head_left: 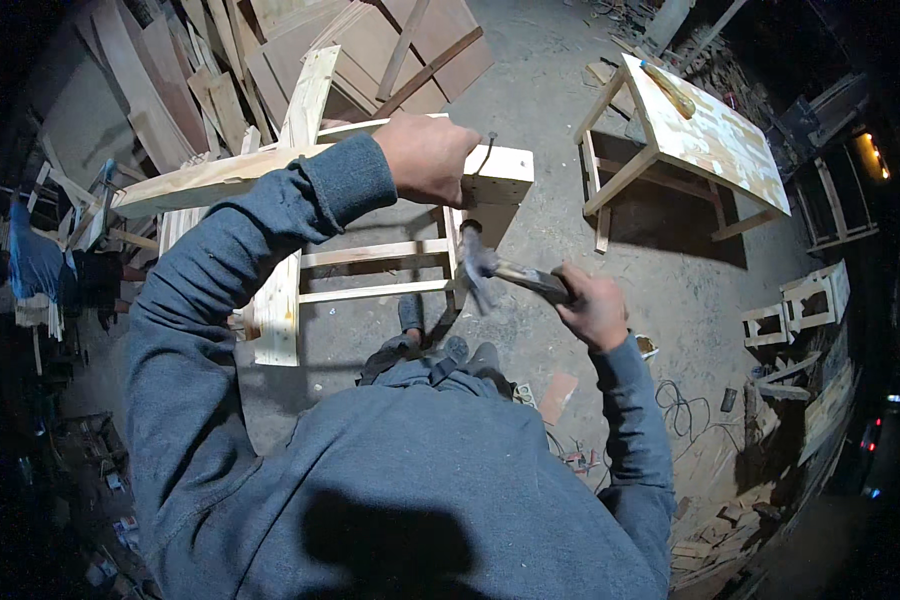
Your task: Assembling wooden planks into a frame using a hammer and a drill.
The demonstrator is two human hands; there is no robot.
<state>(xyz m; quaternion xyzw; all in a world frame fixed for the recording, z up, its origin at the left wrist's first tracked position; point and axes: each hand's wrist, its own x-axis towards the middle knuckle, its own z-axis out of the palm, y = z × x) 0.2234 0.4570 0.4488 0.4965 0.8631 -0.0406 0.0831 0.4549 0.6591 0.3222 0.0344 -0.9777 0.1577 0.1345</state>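
Observation:
My left hand [425, 157] is closed over a pale wooden beam [500, 167] near its right end, with the fingers partly hidden. Just right of its knuckles a long nail [487, 152] stands out of the beam, its shaft looking bent. In my right hand [594, 308] is a claw hammer [515, 274], gripped by the handle. The hammer's head is slightly blurred and hangs below the beam's end, apart from the nail. The beam lies across a wooden frame with slats [375, 252] and a wide upright plank [278, 312].
Wooden boards and panels [370, 60] lean at the back left. To the right stands a paint-patched table [715, 125] with a bottle-like object on top. Small wooden frames [795, 308], a cable [682, 405] and scraps lie at right. Another person [40, 260] is at far left.

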